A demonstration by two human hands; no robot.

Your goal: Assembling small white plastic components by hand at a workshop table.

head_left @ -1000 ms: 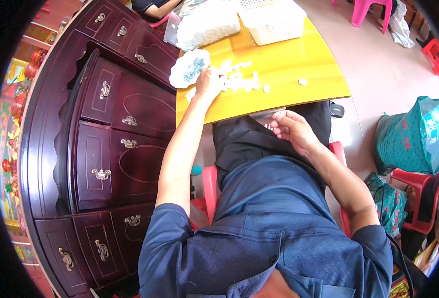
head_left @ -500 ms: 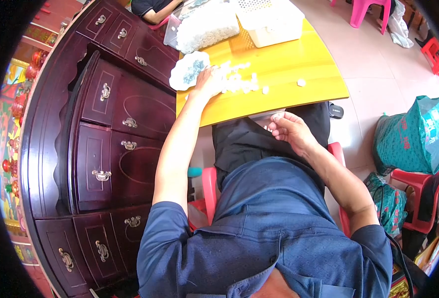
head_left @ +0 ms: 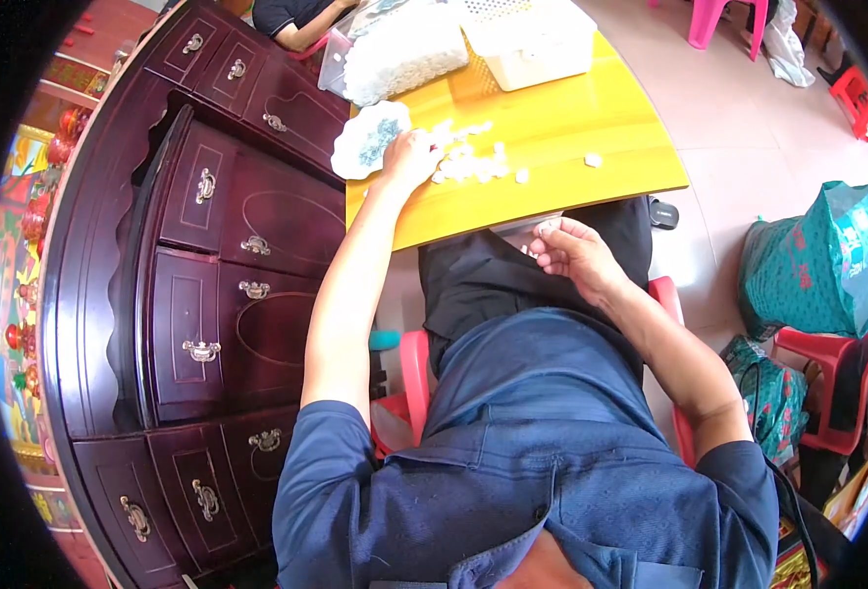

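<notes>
White pieces lie on the yellow table at 3 o'clock from the left hand, a dish at 10 o'clock, apparently for short reach; left grip cannot be told. Right hand, at 4 o'clock, presses thumb to forefinger; contents unclear.

- Table: yellow, faint wood grain.
- Pieces: white.
- Dish: white, blue-grey centre.
- Cabinet: dark red-brown.
- Handles: silver.
- Shirt: navy blue.
- Trousers: black.
- Chair: pinkish red.
- Large bag: teal, dark speckle pattern, red marks.
- Tub: white.
</notes>
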